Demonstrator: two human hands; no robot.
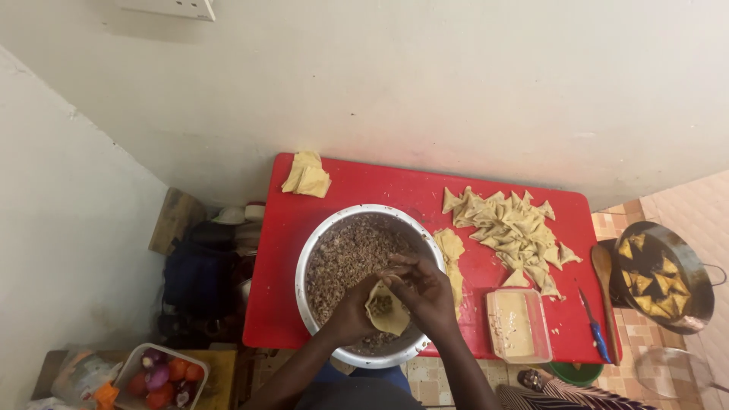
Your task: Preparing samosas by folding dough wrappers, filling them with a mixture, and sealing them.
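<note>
My left hand (351, 311) cups a pale dough cone (389, 310) over the near side of a large metal bowl (315, 241) full of brown minced filling (345, 254). My right hand (421, 287) is above the cone with its fingertips pinched over the opening, where some filling sits inside. A heap of folded triangular pastries (510, 228) lies on the red table (380, 186) to the right of the bowl. Flat dough strips (452, 254) lie beside the bowl's right rim.
A small plastic tub of pale paste (518, 325) and a blue-handled knife (594, 326) lie at the table's near right. A dark pan with frying triangles (662, 277) and a wooden spoon (604, 292) stand right of the table. Folded dough (307, 175) lies far left. A vegetable tub (163, 376) sits below left.
</note>
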